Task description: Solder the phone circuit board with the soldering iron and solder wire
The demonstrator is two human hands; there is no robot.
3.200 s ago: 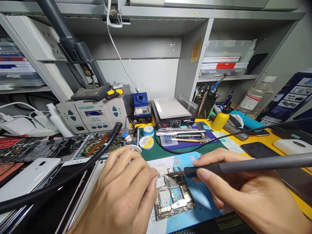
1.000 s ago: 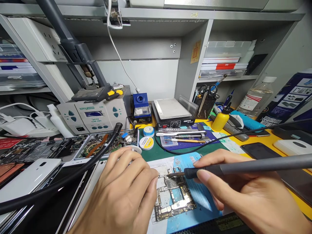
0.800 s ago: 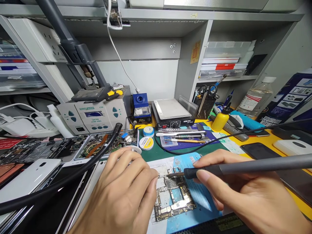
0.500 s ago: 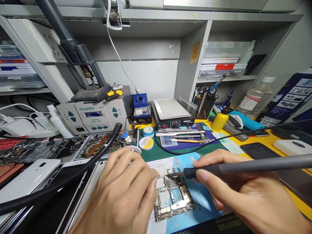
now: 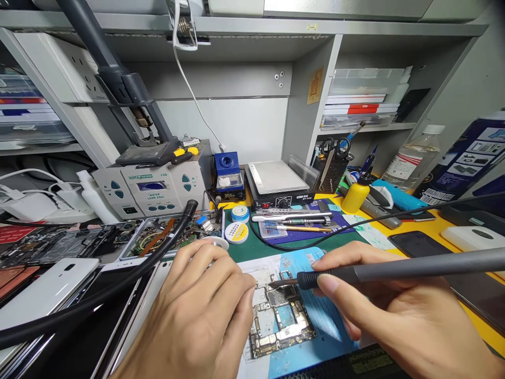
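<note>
My right hand point(image 5: 394, 310) is closed round the dark grip of a soldering iron point(image 5: 394, 267), its handle slanting off to the right. The iron's tip is at the upper part of a phone logic board point(image 5: 282, 331), near a silvery chip area. That board lies flat on a blue and white printed sheet point(image 5: 335, 337). Along the board's left edge, my left hand point(image 5: 197, 310) is closed with fingers curled; its fingertips are hidden, so what it pinches does not show. Just behind its knuckles, a round, pale spool-like thing point(image 5: 221, 242) is partly covered.
A black hose point(image 5: 130, 263) crosses the left side over several phones point(image 5: 63, 295). Behind stand a hot-air station point(image 5: 153, 189), a blue soldering station point(image 5: 229, 176) and a heating plate point(image 5: 280, 181). The iron's black cable point(image 5: 379, 217) loops across the right, near a yellow bottle point(image 5: 357, 195).
</note>
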